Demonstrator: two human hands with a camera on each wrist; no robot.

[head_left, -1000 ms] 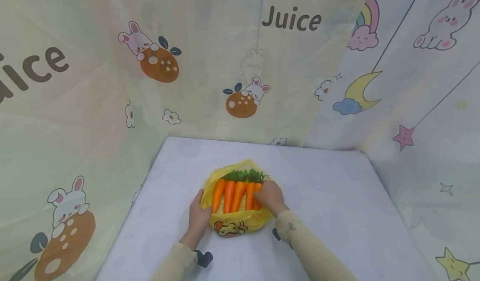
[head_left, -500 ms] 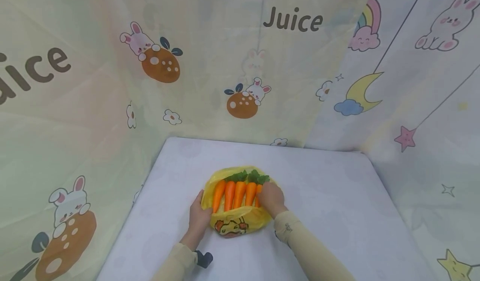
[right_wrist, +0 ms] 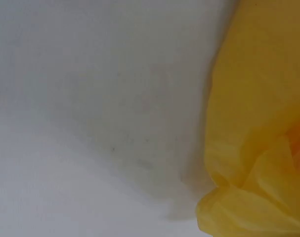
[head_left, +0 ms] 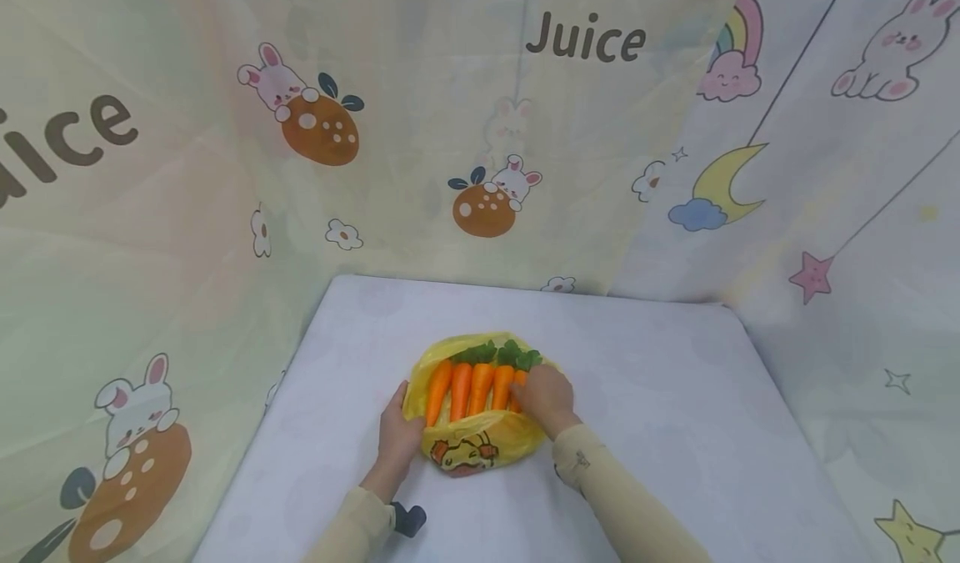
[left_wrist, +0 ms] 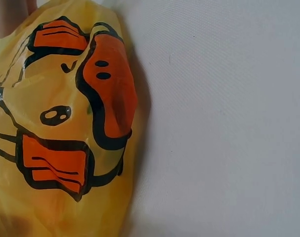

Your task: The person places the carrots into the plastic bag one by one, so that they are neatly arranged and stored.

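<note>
A yellow plastic bag with a cartoon duck print lies open on the table. Inside it several orange carrots with green tops sit side by side. At the bag's left edge my left hand grips the plastic, thumb at the opening. My right hand reaches into the right side and holds the rightmost carrot, hiding part of it. The left wrist view shows the printed front of the bag and a bit of a hand at the top. In the right wrist view appears crumpled bag plastic, with the right hand out of frame.
A white cloth covers the table. Behind and at both sides hang printed curtains with rabbits, a moon and stars. A dark strap piece sits at the left wrist.
The bag's far rim has dropped lower and its near edge covers more of the carrot tips. My right hand has shifted slightly right. The left hand keeps its place.
</note>
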